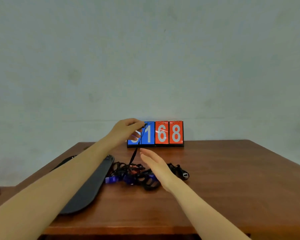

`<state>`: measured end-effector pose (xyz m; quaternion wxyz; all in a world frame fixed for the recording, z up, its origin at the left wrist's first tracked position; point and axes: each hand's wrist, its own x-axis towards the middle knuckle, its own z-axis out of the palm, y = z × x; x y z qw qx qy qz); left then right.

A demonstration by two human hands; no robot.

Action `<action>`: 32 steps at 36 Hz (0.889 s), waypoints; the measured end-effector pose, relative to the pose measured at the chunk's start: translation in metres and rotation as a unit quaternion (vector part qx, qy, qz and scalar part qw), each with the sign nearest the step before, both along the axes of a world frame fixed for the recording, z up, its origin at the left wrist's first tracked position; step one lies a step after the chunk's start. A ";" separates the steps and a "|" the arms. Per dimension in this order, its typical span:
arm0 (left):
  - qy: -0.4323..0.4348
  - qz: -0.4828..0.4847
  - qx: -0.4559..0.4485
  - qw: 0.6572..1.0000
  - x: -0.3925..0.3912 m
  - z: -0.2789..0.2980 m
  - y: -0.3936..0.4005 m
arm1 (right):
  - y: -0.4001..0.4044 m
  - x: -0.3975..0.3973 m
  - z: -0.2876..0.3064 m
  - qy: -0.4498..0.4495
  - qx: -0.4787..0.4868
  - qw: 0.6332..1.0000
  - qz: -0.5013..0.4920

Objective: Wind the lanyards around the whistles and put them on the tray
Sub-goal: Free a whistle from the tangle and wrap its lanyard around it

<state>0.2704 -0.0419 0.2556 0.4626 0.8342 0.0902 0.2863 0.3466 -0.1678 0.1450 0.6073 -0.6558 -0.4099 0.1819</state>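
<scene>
Left hand [128,126] at frame centre, pinching one lanyard [135,151] upward to free it from the tangled whistles [132,175] on the table [215,179]; right hand [156,165] flat, empty, steadying; tray [88,187] lower left.

A plain pale grey-green wall [145,58] rises behind the reddish-brown wooden counter [223,170], lit evenly and softly throughout.

Flip scoreboard [169,134], wooden table [223,179], pale wall [145,58]
</scene>
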 end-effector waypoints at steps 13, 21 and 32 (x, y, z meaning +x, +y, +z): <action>-0.063 0.023 -0.168 0.984 -0.030 -0.003 0.042 | 0.044 -0.013 0.022 0.051 -0.036 0.998 0.029; -0.167 0.097 -0.320 0.928 -0.055 0.005 0.104 | 0.032 0.006 0.042 -0.025 -0.103 0.994 0.039; -0.128 0.189 -0.290 0.929 -0.053 -0.015 0.136 | 0.001 0.050 0.079 0.260 0.186 0.946 -0.049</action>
